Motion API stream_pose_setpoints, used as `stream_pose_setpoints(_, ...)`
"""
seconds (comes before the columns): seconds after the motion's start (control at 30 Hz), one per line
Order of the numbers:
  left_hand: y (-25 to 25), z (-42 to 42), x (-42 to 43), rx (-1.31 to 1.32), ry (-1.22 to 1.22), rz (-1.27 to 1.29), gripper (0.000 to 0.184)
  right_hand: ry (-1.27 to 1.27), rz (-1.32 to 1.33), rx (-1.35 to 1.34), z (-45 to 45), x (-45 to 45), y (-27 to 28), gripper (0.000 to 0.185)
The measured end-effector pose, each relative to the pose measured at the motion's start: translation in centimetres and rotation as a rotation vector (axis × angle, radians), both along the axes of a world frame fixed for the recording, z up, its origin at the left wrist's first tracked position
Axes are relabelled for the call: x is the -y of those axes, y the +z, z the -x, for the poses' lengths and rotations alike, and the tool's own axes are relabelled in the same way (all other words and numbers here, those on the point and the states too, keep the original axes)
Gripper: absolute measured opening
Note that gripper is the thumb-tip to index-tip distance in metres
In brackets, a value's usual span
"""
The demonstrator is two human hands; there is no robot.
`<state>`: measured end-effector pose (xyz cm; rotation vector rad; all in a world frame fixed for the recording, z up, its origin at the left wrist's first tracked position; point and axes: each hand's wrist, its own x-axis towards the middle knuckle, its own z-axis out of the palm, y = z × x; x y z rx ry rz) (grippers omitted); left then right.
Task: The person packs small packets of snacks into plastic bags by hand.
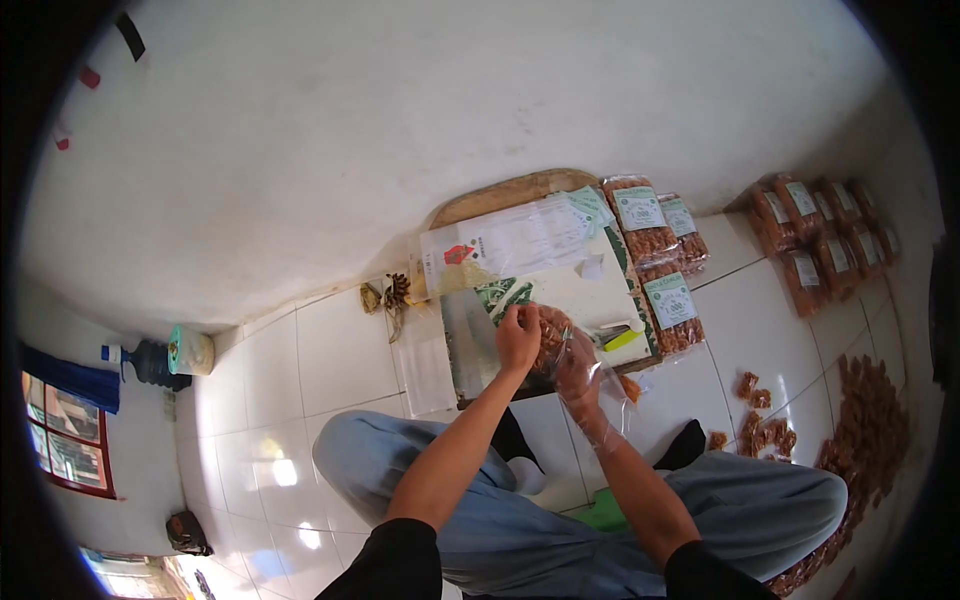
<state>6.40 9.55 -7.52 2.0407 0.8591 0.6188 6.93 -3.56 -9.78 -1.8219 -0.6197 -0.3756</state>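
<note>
A clear plastic bag [552, 335] with brown snack pieces in it lies over the near part of a low white-topped board [620, 285]. My left hand [517, 338] pinches the bag at its left side, fingers closed. The bag's loose film reaches over my right hand [577, 370] and wrist, so this hand appears to be inside. Its fingers are bent against the brown pieces; what they hold is hidden. Just right of it lies a yellow-green handled tool [622, 340], perhaps a cutter or stapler. One loose brown piece [630, 388] sits beside the bag's film.
Flat printed plastic bags [500, 245] and green labels [588, 208] lie at the board's back. Filled labelled packs [672, 302] line its right side; more packs [805, 225] are stacked farther right. Loose brown pieces [865, 420] cover floor at right. A water jug [155, 367] is far left.
</note>
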Motion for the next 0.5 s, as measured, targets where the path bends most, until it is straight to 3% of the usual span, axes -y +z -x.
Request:
stream_pose_setpoints(0.07,0.9,0.1,0.4,0.129,-0.005,0.070,0.038,0.101,0.129,-0.218,-0.3,0.1,2.1,0.036)
stream_pose_setpoints(0.17,-0.5,-0.2,-0.2,0.153,-0.033,0.051,0.041,0.200,0.114,-0.210,-0.5,0.4,5.5,0.042)
stream_pose_setpoints(0.3,-0.8,-0.5,-1.3,0.087,-0.091,-0.014,0.041,0.165,0.187,-0.244,-0.8,0.7,3.4,0.040)
stream_pose_setpoints(0.4,-0.2,-0.8,-2.0,-0.004,-0.133,-0.013,0.039,0.321,0.169,-0.360,-1.8,1.4,3.1,0.038)
stream_pose_setpoints(0.5,-0.5,-0.9,-2.6,0.011,-0.167,-0.196,0.038,0.470,0.178,-0.812,-2.1,2.6,-0.6,0.041)
